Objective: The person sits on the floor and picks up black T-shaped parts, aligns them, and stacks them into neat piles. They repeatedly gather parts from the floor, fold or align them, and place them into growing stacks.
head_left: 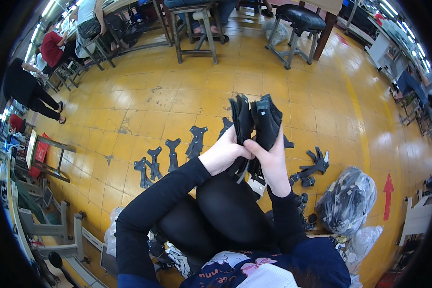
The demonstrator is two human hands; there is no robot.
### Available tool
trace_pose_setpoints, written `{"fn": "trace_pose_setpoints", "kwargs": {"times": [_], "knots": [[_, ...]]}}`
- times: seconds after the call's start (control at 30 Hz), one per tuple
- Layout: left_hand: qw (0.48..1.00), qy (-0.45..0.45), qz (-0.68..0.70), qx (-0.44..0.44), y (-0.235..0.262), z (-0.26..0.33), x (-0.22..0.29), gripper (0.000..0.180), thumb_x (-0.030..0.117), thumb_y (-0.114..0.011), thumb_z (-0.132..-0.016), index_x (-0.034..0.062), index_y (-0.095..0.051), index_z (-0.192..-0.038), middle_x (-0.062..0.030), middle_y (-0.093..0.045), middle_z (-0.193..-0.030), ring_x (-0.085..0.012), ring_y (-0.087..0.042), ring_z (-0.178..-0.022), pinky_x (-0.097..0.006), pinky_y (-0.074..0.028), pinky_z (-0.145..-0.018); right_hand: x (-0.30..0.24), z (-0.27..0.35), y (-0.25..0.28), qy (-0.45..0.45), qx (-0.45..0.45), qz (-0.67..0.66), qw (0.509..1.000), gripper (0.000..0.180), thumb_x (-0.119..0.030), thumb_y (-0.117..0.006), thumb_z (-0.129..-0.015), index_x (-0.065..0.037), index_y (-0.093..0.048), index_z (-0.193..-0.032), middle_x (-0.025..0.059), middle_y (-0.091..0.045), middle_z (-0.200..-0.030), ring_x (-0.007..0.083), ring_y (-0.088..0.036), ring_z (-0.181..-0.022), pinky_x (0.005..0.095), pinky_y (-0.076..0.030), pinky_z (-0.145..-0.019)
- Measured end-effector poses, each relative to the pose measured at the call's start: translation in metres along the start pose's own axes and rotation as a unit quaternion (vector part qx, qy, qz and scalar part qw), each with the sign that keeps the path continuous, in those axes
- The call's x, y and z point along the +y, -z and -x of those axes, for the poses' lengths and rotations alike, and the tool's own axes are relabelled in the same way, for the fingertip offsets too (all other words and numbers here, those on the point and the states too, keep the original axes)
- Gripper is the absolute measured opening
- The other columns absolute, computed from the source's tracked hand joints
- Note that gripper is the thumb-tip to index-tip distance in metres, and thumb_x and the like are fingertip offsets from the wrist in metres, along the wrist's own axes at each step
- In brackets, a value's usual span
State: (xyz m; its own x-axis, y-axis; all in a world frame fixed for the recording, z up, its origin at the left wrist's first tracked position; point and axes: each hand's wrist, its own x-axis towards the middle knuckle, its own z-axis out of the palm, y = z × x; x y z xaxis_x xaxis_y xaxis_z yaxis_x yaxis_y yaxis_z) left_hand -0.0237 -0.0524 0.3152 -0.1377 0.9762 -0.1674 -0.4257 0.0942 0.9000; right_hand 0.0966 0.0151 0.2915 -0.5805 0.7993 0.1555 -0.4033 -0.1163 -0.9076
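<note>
Above my knees, both hands hold upright stacks of thin black cut pieces that look like shoe-upper parts. My left hand (225,152) is closed around the left stack (243,117). The right stack (268,120), with a small pale mark on its face, is gripped by my right hand (273,163), thumb across its near side. The two stacks lean close together, a narrow gap between their tops. Their lower ends hang below my hands. On the floor to the left, forked black pieces (197,140) lie in a curved row. More black pieces (316,163) are heaped right of my hands.
A large clear bag of dark pieces (348,199) stands at my right, with a smaller plastic bag (366,242) nearer. Stools (297,24) and seated people line the far side. A wooden stool (57,161) is at left. A red arrow (388,197) marks the yellow floor.
</note>
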Motion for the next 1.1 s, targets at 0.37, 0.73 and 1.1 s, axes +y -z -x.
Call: {"fn": "trace_pose_setpoints", "kwargs": {"times": [0.37, 0.73, 1.1], "knots": [[0.967, 0.026, 0.245, -0.065, 0.021, -0.008, -0.008, 0.033, -0.006, -0.045, -0.078, 0.0003, -0.057, -0.108, -0.0128, -0.059, -0.113, -0.0230, -0.055, -0.108, -0.036, -0.042, -0.097, 0.006, 0.001, 0.003, 0.032, 0.005, -0.042, 0.999, 0.060, 0.003, -0.070, -0.080, -0.002, -0.036, -0.130, 0.0089, -0.056, -0.116, 0.0152, -0.057, -0.103, 0.0295, -0.045, -0.094], [0.990, -0.005, 0.131, -0.057, 0.004, 0.000, 0.001, 0.042, 0.008, -0.064, -0.087, 0.0040, -0.050, -0.127, -0.0058, -0.055, -0.124, -0.0154, -0.049, -0.117, -0.032, -0.037, -0.100, -0.005, 0.002, 0.013, 0.008, -0.037, 0.023, 0.999, 0.064, 0.004, -0.070, -0.078, 0.000, -0.036, -0.132, 0.0116, -0.056, -0.121, 0.0177, -0.056, -0.110, 0.0315, -0.046, -0.096], [0.982, -0.028, 0.183, 0.024, -0.004, -0.005, 0.002, 0.054, 0.049, -0.039, -0.098, 0.0073, -0.043, -0.133, -0.0052, -0.054, -0.116, -0.0163, -0.049, -0.109, -0.035, -0.038, -0.100, -0.004, -0.001, 0.022, 0.031, -0.022, 0.019, 0.999, 0.048, 0.006, -0.063, -0.082, 0.001, -0.043, -0.126, 0.0102, -0.060, -0.115, 0.0156, -0.059, -0.104, 0.0287, -0.046, -0.091]]}}
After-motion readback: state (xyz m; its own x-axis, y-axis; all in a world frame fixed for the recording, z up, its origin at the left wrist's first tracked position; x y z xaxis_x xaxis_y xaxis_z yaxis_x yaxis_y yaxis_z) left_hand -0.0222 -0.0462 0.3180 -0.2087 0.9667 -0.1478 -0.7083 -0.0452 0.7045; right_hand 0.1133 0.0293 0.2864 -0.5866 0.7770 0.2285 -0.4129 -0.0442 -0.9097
